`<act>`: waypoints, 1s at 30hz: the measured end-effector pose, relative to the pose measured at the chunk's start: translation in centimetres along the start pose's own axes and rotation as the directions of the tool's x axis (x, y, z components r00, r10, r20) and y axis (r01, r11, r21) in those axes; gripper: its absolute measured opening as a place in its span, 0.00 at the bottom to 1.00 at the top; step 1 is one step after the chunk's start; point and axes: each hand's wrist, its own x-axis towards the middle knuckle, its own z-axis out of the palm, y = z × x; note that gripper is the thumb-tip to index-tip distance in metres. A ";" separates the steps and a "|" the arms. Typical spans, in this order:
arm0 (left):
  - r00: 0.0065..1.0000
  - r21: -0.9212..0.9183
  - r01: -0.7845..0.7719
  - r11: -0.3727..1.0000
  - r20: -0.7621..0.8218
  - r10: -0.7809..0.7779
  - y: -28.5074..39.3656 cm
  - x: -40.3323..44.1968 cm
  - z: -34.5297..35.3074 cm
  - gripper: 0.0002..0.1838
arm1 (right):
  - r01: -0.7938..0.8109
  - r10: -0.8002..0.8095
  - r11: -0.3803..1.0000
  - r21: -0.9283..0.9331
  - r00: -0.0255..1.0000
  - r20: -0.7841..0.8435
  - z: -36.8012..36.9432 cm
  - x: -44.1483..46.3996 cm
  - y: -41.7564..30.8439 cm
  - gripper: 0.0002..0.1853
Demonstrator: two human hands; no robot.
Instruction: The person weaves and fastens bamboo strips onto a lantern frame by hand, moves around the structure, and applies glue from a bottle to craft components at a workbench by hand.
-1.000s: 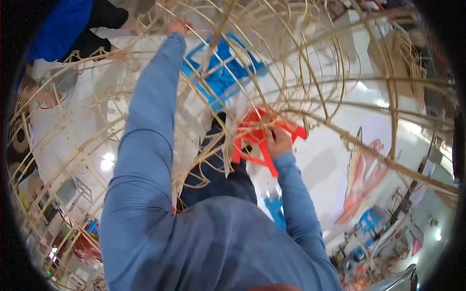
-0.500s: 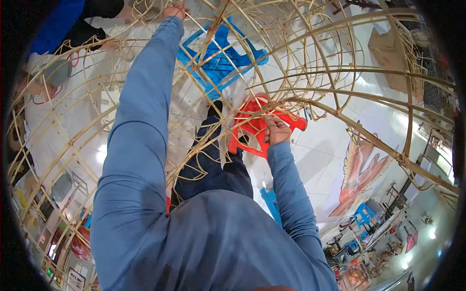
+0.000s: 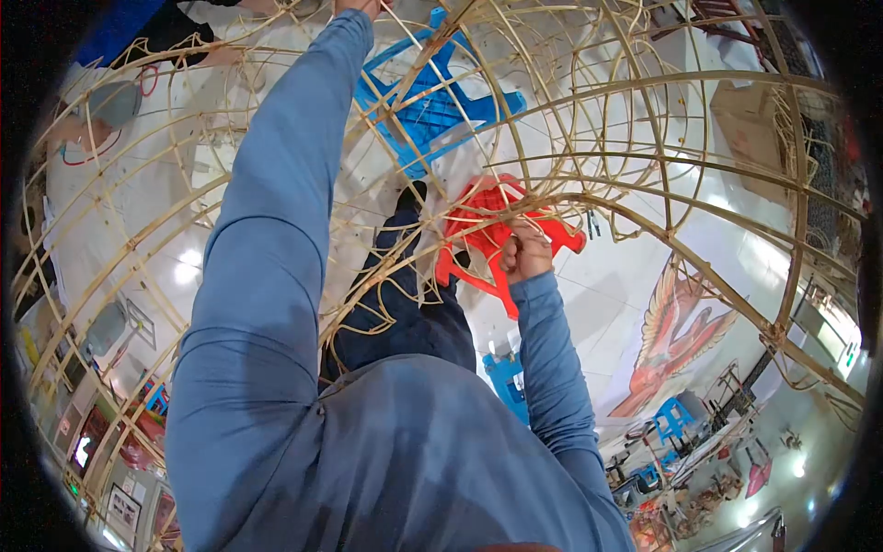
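A large open frame of bent bamboo strips (image 3: 671, 241) surrounds me on both sides. My right hand (image 3: 526, 253) is closed around a thin part of this frame, above a red plastic stool (image 3: 486, 230). Stretched far forward, my left hand (image 3: 361, 7) shows only partly at the top edge, with its fingers closed by a bamboo strip. Beyond the red stool, a blue plastic stool (image 3: 428, 110) shows through the lattice on the floor.
Another person's arm (image 3: 83, 133) and dark and blue clothing are at the upper left. A cardboard box (image 3: 750, 124) stands at the upper right. On the right lies a printed bird picture (image 3: 667, 345). Another blue stool (image 3: 506, 377) is beside my right forearm.
The view has shifted, and my left hand now sits nearer the top edge, partly cut off. My right hand stays at the bamboo above the red stool.
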 end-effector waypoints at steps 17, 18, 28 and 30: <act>0.999 0.439 -0.040 0.898 0.035 0.028 3.2 -5.6 3.2 0.11 | 0.015 -0.039 0.985 0.174 0.990 0.132 0.5 0.5 -0.1 0.04; 0.998 0.247 -0.055 0.968 -0.014 0.060 2.1 -4.3 2.6 0.12 | -0.007 -0.020 0.984 0.179 0.989 0.148 -0.1 0.9 0.2 0.05; 1.000 -0.144 -0.015 0.989 0.020 0.018 3.7 -7.1 3.7 0.04 | 0.003 -0.028 0.994 0.109 0.973 0.227 -1.7 2.2 1.0 0.05; 0.997 -0.067 -0.053 0.996 0.056 0.057 3.2 -7.2 3.5 0.04 | 0.000 -0.019 0.996 0.087 0.976 0.215 -1.5 2.1 1.0 0.06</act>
